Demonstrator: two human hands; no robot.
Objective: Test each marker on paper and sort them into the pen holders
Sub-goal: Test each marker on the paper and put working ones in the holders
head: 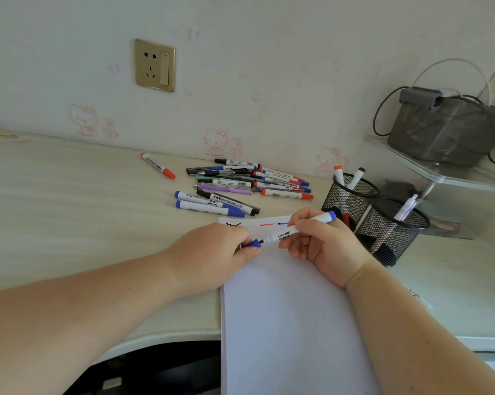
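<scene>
Right hand (323, 246) grips our blue marker (297, 230) mid-barrel; left hand (220, 252) pinches its cap (254, 243). We judge it light, stiff, slick; hold the barrel.

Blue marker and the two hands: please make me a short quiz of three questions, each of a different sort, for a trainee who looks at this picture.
1. True or false: the cap is fully seated on the blue marker.
2. Multiple choice: which test marks show on the paper? A) black only B) black, red and blue C) green and red
3. Fill in: the left hand pinches the ____, and the right hand holds the marker's ____.

Key
1. False: the cap is at the tip, apart from the barrel.
2. B: the black squiggle, red squiggle and blue squiggle lie along the paper's far edge.
3. cap; barrel.
</scene>
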